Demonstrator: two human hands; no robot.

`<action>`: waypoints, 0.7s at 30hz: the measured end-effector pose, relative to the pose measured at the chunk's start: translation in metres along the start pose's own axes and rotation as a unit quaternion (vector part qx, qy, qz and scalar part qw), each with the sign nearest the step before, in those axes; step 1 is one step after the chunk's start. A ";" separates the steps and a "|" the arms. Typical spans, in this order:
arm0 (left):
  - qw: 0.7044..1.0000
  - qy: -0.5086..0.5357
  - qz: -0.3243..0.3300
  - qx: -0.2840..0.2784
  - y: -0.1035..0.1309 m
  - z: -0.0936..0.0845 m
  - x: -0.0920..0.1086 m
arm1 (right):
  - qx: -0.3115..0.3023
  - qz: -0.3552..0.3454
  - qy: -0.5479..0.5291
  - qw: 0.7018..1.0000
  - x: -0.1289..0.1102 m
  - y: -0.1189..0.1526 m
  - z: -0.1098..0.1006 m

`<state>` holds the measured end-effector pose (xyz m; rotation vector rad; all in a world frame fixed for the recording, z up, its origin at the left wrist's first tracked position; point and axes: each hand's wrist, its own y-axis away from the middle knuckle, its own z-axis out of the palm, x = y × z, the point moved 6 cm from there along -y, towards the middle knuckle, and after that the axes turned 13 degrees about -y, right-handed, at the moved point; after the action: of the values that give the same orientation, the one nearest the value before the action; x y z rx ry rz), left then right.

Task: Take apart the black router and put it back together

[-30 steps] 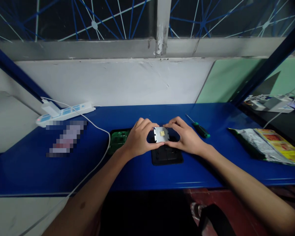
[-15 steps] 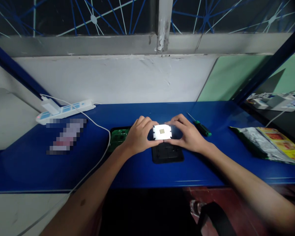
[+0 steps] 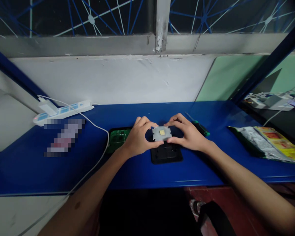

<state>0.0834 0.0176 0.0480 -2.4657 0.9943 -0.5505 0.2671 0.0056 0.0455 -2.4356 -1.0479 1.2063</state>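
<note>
A flat grey metal plate (image 3: 157,134) with a small yellowish square at its centre is held up between my two hands. My left hand (image 3: 139,137) pinches its left side between thumb and fingers. At the right side my right hand (image 3: 186,132) grips the same plate with thumb and fingertips. Below the plate a black plastic cover (image 3: 166,155) lies on the blue table. A green circuit board (image 3: 117,139) in a black casing is partly hidden behind my left hand.
A green-handled screwdriver (image 3: 201,128) lies beyond my right hand. At the left are a white power strip (image 3: 64,112), a blurred-out object (image 3: 65,136) and a white cable (image 3: 95,126). A shiny packet (image 3: 267,142) rests at the right on the blue table (image 3: 147,173).
The plate has tilted slightly, and its bright white glare has turned to dull grey. Both hands still hold it in nearly the same place. The view has shifted slightly.
</note>
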 end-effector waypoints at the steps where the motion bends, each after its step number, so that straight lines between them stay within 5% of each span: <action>1: 1.000 0.013 -0.006 -0.011 0.000 0.001 0.001 | 0.006 0.001 -0.002 1.000 0.001 0.000 -0.002; 15: 0.993 -0.016 0.025 -0.118 0.005 0.018 0.021 | 0.122 0.104 0.095 0.982 0.025 0.000 -0.015; 21: 0.986 -0.048 0.021 -0.156 0.007 0.024 0.021 | 0.116 0.180 0.143 0.966 0.044 0.004 -0.016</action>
<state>0.1053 0.0030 0.0288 -2.7044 1.1661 -0.2763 0.2986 0.0345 0.0275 -2.5739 -0.3710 0.9598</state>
